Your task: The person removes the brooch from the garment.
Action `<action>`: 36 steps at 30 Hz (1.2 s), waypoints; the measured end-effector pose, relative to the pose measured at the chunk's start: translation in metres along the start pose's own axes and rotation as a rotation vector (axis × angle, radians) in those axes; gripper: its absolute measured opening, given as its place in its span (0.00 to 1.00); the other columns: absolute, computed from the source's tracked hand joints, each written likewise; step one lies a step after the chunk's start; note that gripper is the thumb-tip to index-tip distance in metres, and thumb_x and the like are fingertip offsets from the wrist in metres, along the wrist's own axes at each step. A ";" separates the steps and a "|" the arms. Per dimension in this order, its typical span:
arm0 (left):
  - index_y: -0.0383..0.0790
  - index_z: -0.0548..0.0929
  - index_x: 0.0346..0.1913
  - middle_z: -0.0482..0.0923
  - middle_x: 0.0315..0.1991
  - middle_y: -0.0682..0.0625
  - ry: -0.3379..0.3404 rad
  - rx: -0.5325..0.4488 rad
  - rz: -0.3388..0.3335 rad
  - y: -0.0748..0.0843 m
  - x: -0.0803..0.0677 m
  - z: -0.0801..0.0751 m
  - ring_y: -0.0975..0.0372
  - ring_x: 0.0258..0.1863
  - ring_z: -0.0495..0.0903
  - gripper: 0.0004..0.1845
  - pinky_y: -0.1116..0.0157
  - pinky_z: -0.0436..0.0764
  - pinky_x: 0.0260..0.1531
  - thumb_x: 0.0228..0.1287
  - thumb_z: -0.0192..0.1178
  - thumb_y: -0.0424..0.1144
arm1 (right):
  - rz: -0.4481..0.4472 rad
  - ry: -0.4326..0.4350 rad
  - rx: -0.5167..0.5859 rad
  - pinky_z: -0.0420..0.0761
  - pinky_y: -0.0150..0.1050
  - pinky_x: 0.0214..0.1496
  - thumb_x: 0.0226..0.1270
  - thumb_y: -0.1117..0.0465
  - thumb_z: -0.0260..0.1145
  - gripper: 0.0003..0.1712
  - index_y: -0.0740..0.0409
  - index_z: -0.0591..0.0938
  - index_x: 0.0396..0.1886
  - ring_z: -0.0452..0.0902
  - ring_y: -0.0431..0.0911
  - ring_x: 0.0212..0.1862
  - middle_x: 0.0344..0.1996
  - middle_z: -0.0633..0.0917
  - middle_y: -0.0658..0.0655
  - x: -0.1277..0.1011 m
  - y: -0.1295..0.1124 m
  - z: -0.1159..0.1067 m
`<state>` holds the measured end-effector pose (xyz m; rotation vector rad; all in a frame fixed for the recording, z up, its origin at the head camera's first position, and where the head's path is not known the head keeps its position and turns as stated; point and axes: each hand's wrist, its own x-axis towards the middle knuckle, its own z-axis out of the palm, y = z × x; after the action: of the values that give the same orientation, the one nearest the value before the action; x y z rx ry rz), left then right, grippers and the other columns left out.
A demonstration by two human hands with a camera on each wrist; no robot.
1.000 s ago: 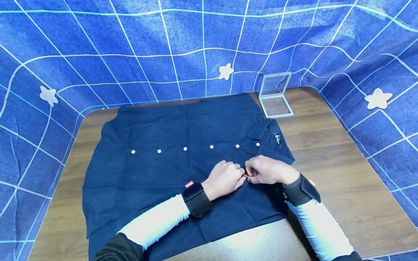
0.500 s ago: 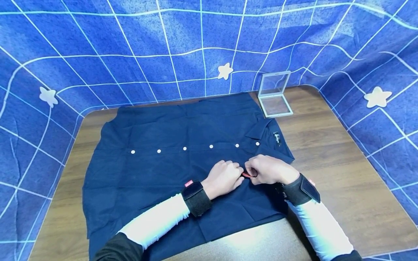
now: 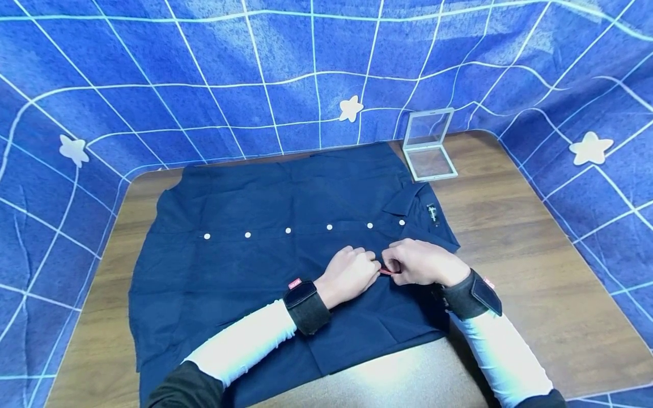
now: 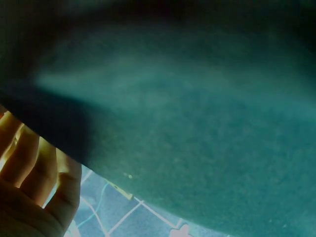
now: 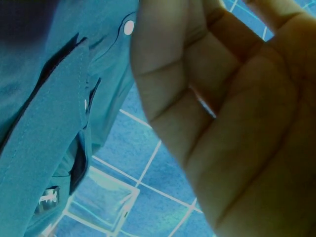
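Note:
A dark blue button-up shirt (image 3: 245, 198) lies spread across the table, its white buttons in a row and its collar (image 3: 405, 201) at the right. Over its near right part, the left hand (image 3: 351, 273) and right hand (image 3: 423, 262) work close together. Between their fingertips shows a thin red strip (image 3: 386, 272), pinched from both sides; its ends are hidden by the fingers. Blurred shirt cloth (image 4: 197, 138) fills most of the left wrist view, with the left fingers (image 4: 44, 170) at lower left. In the right wrist view the right palm (image 5: 256, 128) hides the pinch.
A clear, pale-framed case (image 3: 431, 161) stands with its lid raised at the back right of the wooden table (image 3: 515, 255). Blue gridded cloth (image 3: 214, 68) with white stars surrounds the back and sides. Both wrists wear black straps (image 3: 307, 306).
Both hands stay almost in place over the shirt. The red strip between them showed more half a second ago and shifts slightly. The head view tilts a little.

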<state>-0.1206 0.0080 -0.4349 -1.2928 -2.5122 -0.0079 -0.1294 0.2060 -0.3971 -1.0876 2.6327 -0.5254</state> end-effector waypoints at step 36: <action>0.48 0.83 0.28 0.79 0.26 0.54 -0.013 -0.028 -0.092 -0.001 -0.002 -0.001 0.63 0.24 0.80 0.14 0.67 0.75 0.23 0.71 0.55 0.46 | -0.060 0.070 -0.062 0.70 0.29 0.30 0.62 0.61 0.69 0.08 0.51 0.80 0.24 0.67 0.35 0.25 0.22 0.73 0.46 0.008 0.005 0.012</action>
<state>-0.1200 0.0061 -0.4343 -1.1904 -2.5893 -0.0558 -0.1335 0.2005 -0.4107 -1.1912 2.7000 -0.5056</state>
